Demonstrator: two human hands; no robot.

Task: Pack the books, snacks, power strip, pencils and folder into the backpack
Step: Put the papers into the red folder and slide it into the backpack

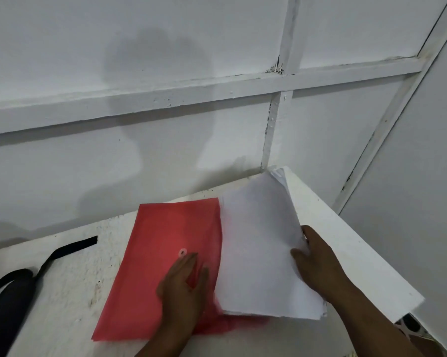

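Sliding: stack of white paper sheets point(261, 248) into flat red plastic folder point(160, 253)
Left hand point(183, 284): fingers flat, pressing folder
Right hand point(317, 261): gripping stack's edge
Tip: keep mouth lifted, edges square

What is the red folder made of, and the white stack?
The red folder looks like thin plastic: smooth, slightly see-through, with a round button clasp. The white stack looks like plain matte paper, many thin sheets showing at its edges.
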